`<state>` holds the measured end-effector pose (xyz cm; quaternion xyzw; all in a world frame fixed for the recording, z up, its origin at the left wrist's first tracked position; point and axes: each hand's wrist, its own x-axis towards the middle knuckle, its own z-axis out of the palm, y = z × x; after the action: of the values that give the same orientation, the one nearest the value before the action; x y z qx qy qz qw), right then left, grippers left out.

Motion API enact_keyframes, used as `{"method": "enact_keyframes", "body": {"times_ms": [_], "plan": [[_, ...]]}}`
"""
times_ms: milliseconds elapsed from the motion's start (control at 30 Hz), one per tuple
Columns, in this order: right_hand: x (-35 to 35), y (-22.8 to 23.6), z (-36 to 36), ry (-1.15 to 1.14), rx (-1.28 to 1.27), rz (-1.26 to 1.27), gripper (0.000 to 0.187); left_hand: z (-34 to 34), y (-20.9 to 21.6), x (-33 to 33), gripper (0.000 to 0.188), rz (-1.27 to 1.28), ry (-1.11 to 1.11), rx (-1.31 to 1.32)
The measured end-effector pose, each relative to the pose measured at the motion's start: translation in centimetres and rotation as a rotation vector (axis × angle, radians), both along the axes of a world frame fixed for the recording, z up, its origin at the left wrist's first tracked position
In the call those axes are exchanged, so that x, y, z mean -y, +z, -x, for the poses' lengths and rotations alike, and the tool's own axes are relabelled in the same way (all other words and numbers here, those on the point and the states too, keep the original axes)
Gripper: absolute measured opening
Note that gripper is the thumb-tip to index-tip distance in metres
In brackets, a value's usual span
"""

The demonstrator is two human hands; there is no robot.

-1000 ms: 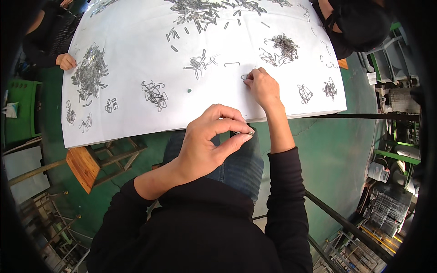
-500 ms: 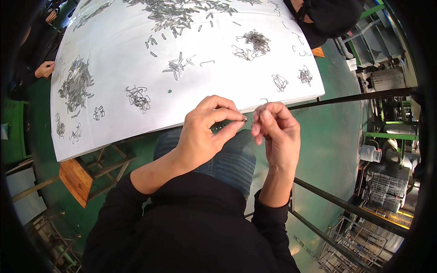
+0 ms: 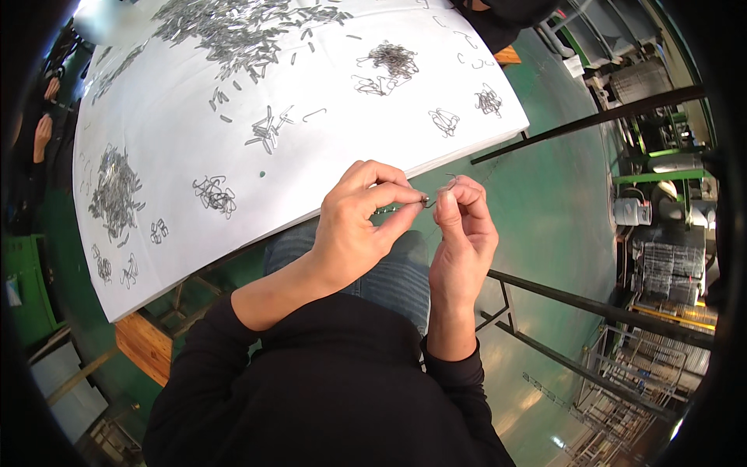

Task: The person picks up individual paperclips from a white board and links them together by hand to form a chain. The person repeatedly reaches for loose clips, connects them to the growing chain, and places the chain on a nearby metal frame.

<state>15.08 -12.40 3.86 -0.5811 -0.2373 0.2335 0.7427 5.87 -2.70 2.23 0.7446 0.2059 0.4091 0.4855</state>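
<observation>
The right hand [image 3: 464, 247] was down at the tabletop [image 3: 342, 148] a second ago and apart from the left hand half a second ago; now its fingertips are just beside those of the left hand [image 3: 354, 224]. The left hand has kept much the same pinch throughout. The tabletop has slid leftward and tilted in the view.

The right hand pinches a thin wire hook [image 3: 452, 176] between thumb and fingers, above the person's lap just off the tabletop's near edge. The hook's long axis slants from upper right to lower left; its curved end stands above the right fingertips, and the other end points at the left fingertips. There it meets or nearly meets a small metal piece [image 3: 425, 201], gripped by the left thumb and fingers; contact is too small to tell. The metal piece's own direction is mostly hidden by the fingertips.

On the tabletop, a loose cluster of wire hooks [image 3: 215, 197] lies left of a small green bit [image 3: 262, 174], and a single hook [image 3: 314, 114] lies beside some flat metal strips [image 3: 268, 131].
</observation>
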Motion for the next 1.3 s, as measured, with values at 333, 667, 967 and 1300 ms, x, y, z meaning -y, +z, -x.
{"method": "enact_keyframes", "body": {"times_ms": [333,667,967,1300], "plan": [[0.4,2.2,-0.5,-0.234,0.020,0.034,0.008,-3.1,2.4,-0.7,0.013,-0.019,-0.118,0.032],[2.0,6.5,-3.7,-0.574,0.232,-0.140,0.009,-6.2,5.1,-1.4,0.037,-0.131,-0.336,-0.010],[13.4,21.3,-8.2,-0.827,0.630,-0.152,0.018,-5.7,5.5,-5.6,0.028,-0.055,-0.399,-0.011],[23.6,32.5,-4.0,-0.986,0.839,0.110,0.018,-7.5,5.8,-6.4,0.025,0.022,-0.514,0.014]]}}
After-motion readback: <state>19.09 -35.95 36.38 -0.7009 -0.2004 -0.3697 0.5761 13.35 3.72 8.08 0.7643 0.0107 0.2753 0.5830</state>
